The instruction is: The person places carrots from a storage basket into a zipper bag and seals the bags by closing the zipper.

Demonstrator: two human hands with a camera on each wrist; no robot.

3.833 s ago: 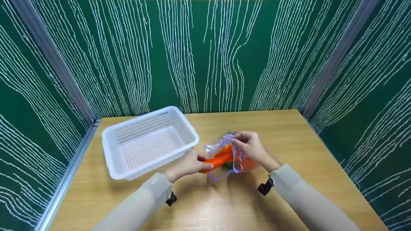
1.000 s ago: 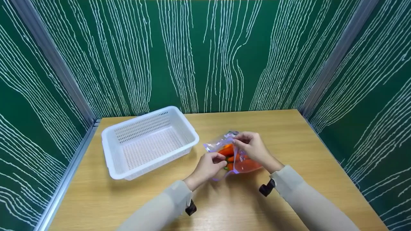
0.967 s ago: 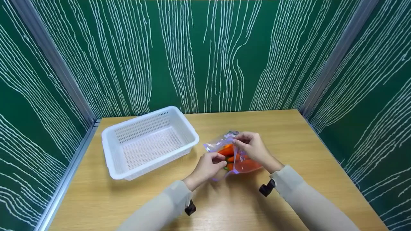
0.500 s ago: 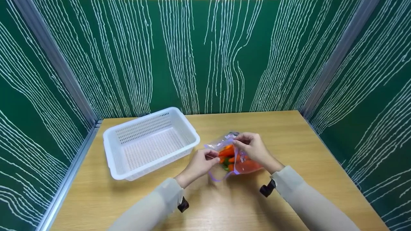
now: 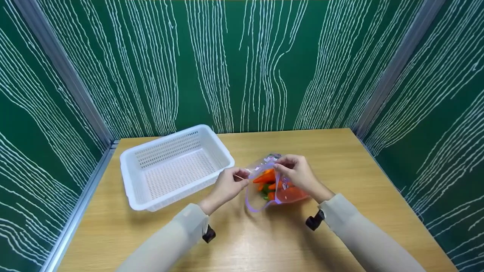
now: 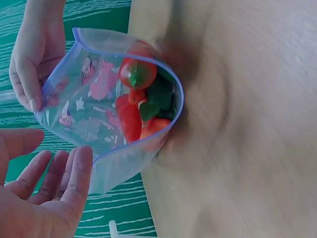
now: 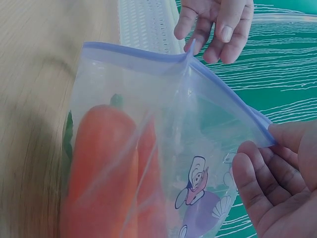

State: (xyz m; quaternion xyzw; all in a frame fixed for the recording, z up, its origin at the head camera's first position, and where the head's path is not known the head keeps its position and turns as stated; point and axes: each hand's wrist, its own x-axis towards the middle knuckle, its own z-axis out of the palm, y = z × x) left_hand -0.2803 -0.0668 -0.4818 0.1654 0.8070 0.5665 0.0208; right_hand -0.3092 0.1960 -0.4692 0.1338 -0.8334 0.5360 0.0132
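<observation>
A clear zip bag point(image 5: 254, 210) with a purple rim and cartoon prints lies on the table, its mouth gaping towards the left. My right hand point(image 5: 298, 173) pinches the upper edge of that mouth between thumb and fingertips. Inside are several orange carrots point(image 7: 101, 163) with short green tops, plus something dark green point(image 6: 161, 96) that is partly covered. My left hand point(image 5: 227, 187) is beside the bag's left rim; in the left wrist view its fingers point(image 6: 79, 173) are spread apart and hold nothing. Whether a fingertip touches the rim is unclear.
A white perforated plastic basket point(image 5: 177, 202) stands left of the bag, close to my left hand, with nothing in it. The wooden table point(image 5: 242, 241) ends at green walls point(image 5: 204, 68) with white wavy lines, joined by grey metal posts.
Earlier my left hand held an orange carrot at the bag's mouth. The carrot is now in the bag, and that hand has drawn back left, empty. My right hand keeps its pinch.
</observation>
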